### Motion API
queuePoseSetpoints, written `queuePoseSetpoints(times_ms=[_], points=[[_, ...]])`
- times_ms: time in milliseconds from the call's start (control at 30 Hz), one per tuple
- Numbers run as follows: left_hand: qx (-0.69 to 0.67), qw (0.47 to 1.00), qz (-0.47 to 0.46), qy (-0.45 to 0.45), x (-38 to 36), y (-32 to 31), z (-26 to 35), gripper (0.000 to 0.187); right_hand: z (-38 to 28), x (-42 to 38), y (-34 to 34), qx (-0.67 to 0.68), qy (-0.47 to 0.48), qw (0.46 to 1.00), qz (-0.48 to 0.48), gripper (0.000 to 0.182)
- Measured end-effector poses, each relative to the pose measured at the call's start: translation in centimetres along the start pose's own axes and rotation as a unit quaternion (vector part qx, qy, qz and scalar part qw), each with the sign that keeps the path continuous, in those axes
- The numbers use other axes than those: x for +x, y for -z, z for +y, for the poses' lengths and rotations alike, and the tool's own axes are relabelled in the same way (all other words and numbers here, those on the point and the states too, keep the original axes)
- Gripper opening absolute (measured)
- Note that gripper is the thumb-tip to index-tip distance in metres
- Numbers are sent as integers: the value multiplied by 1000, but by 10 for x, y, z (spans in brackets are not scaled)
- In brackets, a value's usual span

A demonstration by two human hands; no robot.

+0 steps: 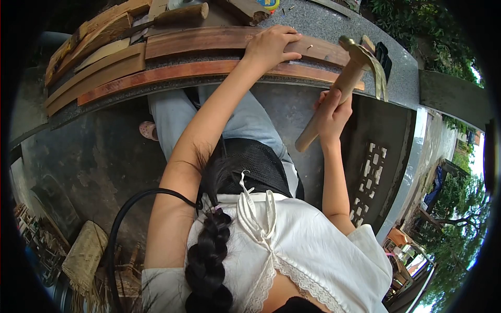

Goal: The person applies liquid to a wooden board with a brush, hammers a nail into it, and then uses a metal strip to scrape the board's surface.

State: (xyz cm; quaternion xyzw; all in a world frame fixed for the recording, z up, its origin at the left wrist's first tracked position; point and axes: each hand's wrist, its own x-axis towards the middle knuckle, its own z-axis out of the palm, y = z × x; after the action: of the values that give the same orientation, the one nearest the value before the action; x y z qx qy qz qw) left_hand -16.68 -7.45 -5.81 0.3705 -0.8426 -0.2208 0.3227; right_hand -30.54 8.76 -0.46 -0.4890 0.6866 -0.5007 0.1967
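Observation:
My left hand lies on a long brown wooden board, its fingers stretched toward the right and its thumb apart. Just right of those fingers, a small nail sticks up from the board. My right hand is wrapped round the wooden handle of a claw hammer. The brass-coloured hammer head is raised over the right part of the board, its curved claw pointing right. Closer to me, a narrower reddish wood strip runs along the table's near edge.
The boards lie on a grey speckled stone table. At the back left are a wooden-handled tool and rough wood pieces. Loose nails lie at the back near a blue and yellow object. A black object sits behind the hammer.

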Motion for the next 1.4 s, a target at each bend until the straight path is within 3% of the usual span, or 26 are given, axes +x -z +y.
queuePoseSetpoints(times_ms=[33, 67, 167, 300, 367, 400, 467, 600, 733, 867, 1000, 1167, 1233, 1267, 1400], points=[[1, 1000, 1, 0, 1, 0, 0, 46, -11, 1, 0, -74, -117, 987, -76, 34], [5, 1000, 6, 0, 1, 0, 0, 46, -11, 4, 3, -62, -162, 979, -106, 37], [11, 1000, 11, -1, 1, -2, -4, 46, -38, 21, 24, -73, -75, 993, -48, 37], [9, 1000, 3, 2, 1, -1, 0, 46, -60, 42, 34, -17, -27, 999, -18, 40], [11, 1000, 1, 6, 0, -1, 1, 46, -52, 39, 29, -46, -82, 994, -62, 40], [15, 1000, 1, 10, 0, -1, 0, 46, -53, 37, 26, -140, -151, 972, -115, 42], [16, 1000, -7, 14, -1, 1, 2, 47, -46, 42, 33, -148, -200, 954, -169, 44], [27, 1000, -1, 15, 0, 2, 3, 47, -92, 61, 69, -183, -136, 967, -113, 50], [18, 1000, 5, 13, 0, 0, 2, 47, -84, 61, 52, -76, -59, 994, -54, 45], [11, 1000, -11, 20, -2, 1, 4, 46, -48, 42, 34, -100, -205, 953, -199, 43], [19, 999, -4, 36, 0, 8, 10, 45, -87, 51, 59, -177, -100, 972, -116, 43], [25, 999, -4, 33, -1, 4, 4, 47, -56, 38, 28, 48, -6, 999, -14, 38], [18, 999, -3, 33, 0, 1, 3, 46, -34, 22, 14, -72, -80, 989, -104, 41], [18, 999, -2, 33, 1, 0, 2, 46, -38, 22, 15, -168, -205, 949, -172, 41], [14, 1000, 3, 26, 0, 1, 1, 46, -62, 33, 39, -169, -31, 976, -136, 41]])
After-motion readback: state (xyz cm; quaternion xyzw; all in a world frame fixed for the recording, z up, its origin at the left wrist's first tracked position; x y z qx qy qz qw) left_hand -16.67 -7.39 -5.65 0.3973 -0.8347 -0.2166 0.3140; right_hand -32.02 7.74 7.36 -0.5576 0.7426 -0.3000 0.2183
